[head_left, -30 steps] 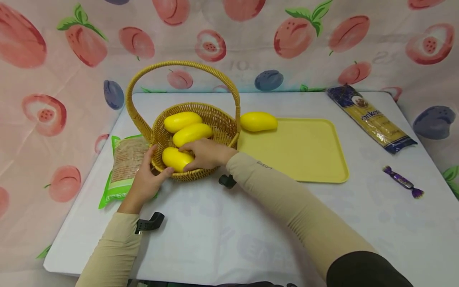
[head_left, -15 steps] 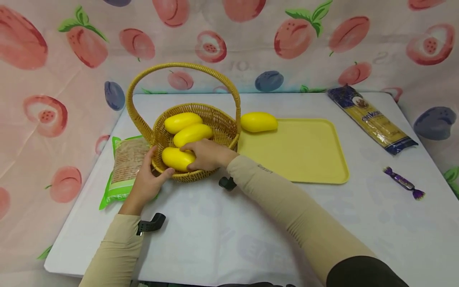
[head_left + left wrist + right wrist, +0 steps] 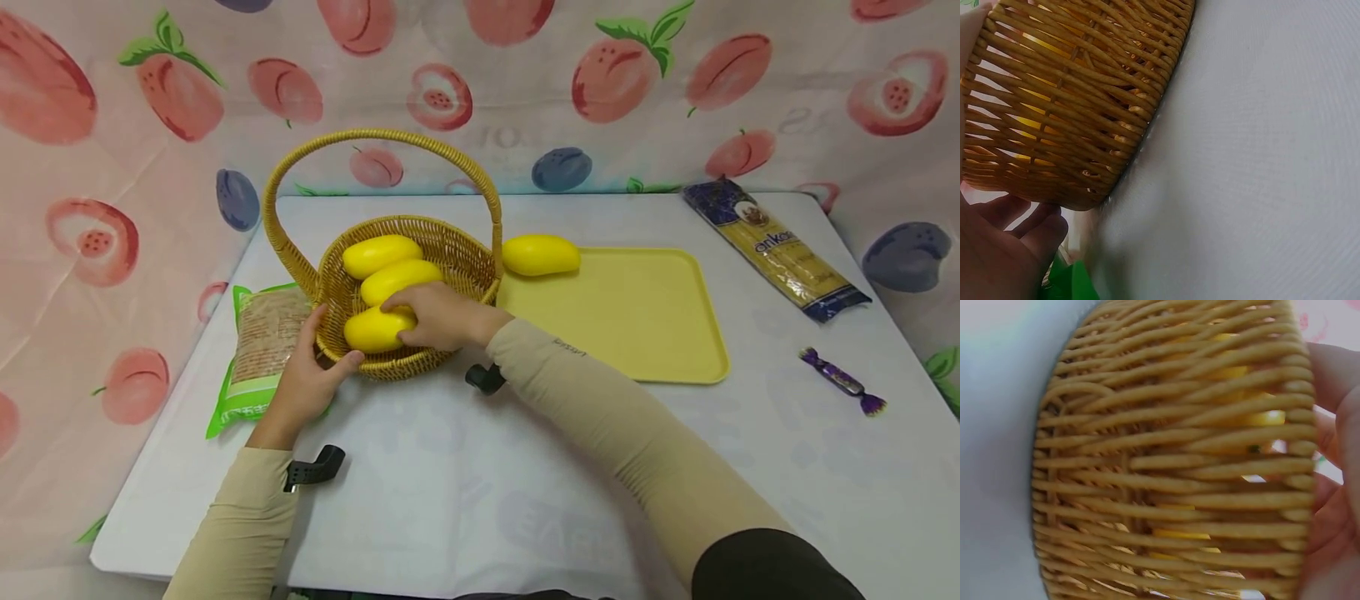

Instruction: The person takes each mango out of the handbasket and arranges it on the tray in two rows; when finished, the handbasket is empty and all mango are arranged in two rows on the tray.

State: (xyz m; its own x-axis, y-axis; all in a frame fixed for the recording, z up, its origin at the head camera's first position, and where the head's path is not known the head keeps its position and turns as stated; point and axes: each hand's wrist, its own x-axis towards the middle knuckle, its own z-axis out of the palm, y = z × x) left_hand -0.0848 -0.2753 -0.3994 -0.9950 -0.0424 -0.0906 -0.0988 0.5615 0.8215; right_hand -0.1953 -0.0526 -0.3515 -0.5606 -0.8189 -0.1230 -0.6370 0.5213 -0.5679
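My left hand [image 3: 309, 375] grips the near left rim of the yellow wicker basket [image 3: 420, 364], thumb over the rim and fingers along the outer side, as the left wrist view shows. Inside the basket, my right hand [image 3: 448, 318] holds the right end of the nearest yellow mango [image 3: 371, 331] between thumb and fingers. Two more mangoes lie behind it: a middle mango [image 3: 401, 281] and a back mango [image 3: 382, 255]. In the right wrist view the woven wall [image 3: 1179, 450] hides most of the fruit, with yellow showing through the gaps.
A fourth mango [image 3: 542, 255] rests at the back left corner of a yellow tray [image 3: 630, 317]. Left of the basket lies a green-edged food bag [image 3: 266, 342]. Far right are a blue and gold packet [image 3: 780, 250] and a purple-wrapped candy [image 3: 842, 382]. A tall handle [image 3: 382, 135] arches over the basket.
My right hand has shifted slightly right and away from me, and the nearest mango has moved with it, farther from the basket's near rim. My left hand stays on the rim.
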